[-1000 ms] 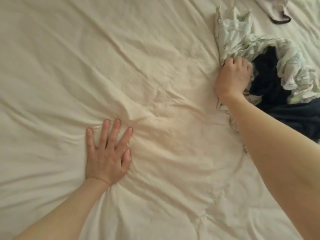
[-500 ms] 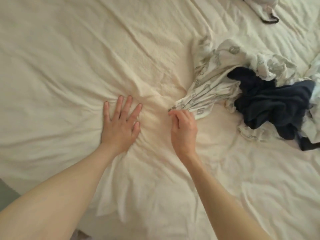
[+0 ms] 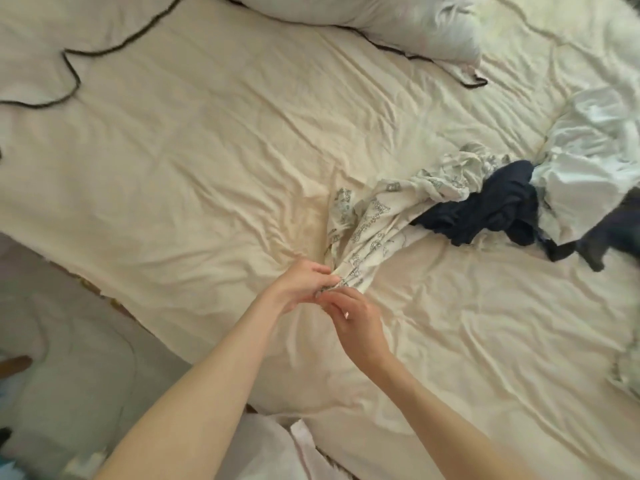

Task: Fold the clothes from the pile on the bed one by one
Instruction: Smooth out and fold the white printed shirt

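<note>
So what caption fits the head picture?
Both hands pinch the printed garment's end, pulling it from the pile on the bed.

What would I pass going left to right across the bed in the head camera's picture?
Black cord → left hand → right hand → patterned white garment → navy garment → plain white garment.

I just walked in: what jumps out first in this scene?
Two bare hands meet at the middle of a cream bedsheet: the left hand and the right hand both pinch one end of a white printed garment. It trails up and right to a rumpled pile, where a dark navy garment lies on it beside white clothes.
</note>
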A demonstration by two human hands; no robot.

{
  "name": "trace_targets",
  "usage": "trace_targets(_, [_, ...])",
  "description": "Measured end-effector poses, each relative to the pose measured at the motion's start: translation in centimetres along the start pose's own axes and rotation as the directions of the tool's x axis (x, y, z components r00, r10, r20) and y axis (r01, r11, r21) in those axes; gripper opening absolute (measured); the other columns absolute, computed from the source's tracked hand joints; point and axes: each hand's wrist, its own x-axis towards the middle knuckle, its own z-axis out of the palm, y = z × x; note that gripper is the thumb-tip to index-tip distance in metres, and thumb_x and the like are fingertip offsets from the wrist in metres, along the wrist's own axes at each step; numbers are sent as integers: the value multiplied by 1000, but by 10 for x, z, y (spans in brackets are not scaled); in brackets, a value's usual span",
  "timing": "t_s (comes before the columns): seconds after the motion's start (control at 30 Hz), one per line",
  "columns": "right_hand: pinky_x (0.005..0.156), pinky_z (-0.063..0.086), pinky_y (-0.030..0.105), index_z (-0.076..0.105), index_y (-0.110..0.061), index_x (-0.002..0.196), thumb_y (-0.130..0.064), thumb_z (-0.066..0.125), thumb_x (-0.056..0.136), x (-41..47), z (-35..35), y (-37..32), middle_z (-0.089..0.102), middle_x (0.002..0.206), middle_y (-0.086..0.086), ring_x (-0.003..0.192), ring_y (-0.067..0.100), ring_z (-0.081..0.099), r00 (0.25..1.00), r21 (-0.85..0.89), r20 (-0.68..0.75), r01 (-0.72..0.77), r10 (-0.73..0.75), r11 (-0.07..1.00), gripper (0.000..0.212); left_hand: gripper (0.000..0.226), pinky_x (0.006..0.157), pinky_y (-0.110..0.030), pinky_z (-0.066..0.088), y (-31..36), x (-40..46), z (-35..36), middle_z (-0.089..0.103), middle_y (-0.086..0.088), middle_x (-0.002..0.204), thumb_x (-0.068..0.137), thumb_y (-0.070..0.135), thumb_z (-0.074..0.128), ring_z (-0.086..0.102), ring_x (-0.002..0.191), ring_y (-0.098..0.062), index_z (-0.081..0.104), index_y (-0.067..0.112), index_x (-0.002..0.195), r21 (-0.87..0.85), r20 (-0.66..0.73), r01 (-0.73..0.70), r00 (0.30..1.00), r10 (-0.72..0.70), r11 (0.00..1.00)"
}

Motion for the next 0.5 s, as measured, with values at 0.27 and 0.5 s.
trace_targets(0.27, [78, 46, 11, 73, -12, 99, -6, 62, 89, -19, -60, -66, 68, 93, -9, 84, 12, 66, 1000, 20, -8, -11, 11, 1000, 15, 16, 63, -15, 48, 88, -99, -6, 66, 3, 81, 96, 10, 50, 60, 73, -6, 65, 12, 90, 45, -143, -359, 921, 362, 932])
trace_targets(0.5, [98, 43, 36, 39, -19, 141, -26, 70, 83, 41, -176, -149, 47, 131, 2, 118, 21, 49, 925, -54, -371, 67, -82, 996, 66, 20, 67, -27, 40, 242, -239, 12, 53, -3, 73, 97, 15, 47, 46, 67, -17, 60, 22, 83, 404, 43, -728, 620, 784, 554])
